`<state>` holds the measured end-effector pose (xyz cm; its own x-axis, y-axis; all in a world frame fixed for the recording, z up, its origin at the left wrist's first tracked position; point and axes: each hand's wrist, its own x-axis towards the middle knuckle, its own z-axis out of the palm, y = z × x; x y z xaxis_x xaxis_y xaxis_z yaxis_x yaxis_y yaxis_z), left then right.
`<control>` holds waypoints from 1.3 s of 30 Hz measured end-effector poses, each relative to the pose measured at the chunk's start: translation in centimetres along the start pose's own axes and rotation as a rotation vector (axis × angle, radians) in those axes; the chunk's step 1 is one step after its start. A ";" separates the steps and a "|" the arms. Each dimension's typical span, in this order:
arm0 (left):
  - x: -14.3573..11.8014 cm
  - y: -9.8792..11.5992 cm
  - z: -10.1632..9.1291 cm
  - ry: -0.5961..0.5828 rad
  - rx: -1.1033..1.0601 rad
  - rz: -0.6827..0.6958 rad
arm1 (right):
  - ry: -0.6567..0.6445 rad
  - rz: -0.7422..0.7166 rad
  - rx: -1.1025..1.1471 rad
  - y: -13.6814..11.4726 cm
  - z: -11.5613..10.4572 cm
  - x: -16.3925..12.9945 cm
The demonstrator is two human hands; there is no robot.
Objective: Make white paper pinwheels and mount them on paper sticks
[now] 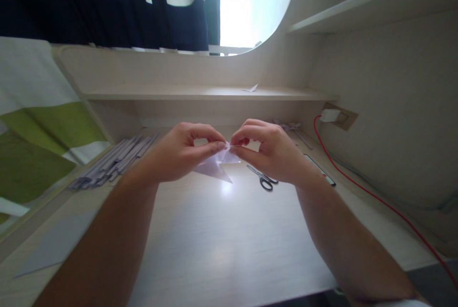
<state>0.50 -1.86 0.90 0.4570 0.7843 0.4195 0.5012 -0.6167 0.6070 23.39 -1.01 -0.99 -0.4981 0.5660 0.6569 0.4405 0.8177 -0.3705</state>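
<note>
While left hand [191, 152] and right hand [266, 147] pinch the pale-lilac folded-paper piece [222, 156] over the pale wood-grain desk [222, 240] nearer its far edge, folding looks partway: creases in, pointed flap [216, 171] hanging out, probably left to finish.

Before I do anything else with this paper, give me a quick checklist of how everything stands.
1. Left hand on the paper: ok, thumb and forefinger pinch it.
2. Right hand on the paper: ok, its fingertips meet it beside the left's.
3. Scissors out of the grip: ok, they lie on the desk.
4. Red cable away from the paper: ok, it runs off at the right.
5. Phone fully in view: not ok, the right arm covers part.
6. Creases at the pinch neat: cannot tell, fingers hide them.
</note>
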 end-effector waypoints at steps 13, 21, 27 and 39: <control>-0.2 0.5 -0.3 0.003 -0.025 -0.011 | -0.027 0.063 0.251 0.4 0.1 0.0; -0.1 0.4 -0.3 0.023 0.023 -0.005 | -0.050 0.089 0.276 0.5 0.2 0.1; -0.1 0.0 -0.1 0.138 0.102 0.069 | 0.002 0.118 0.305 0.7 0.4 0.3; -0.2 0.2 0.4 0.238 0.252 0.202 | 0.057 0.146 0.305 0.5 0.7 0.3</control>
<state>0.86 -2.13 0.65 0.3966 0.6213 0.6757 0.5971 -0.7337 0.3242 22.95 -0.32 -1.43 -0.4000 0.6796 0.6149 0.2561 0.7271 -0.6370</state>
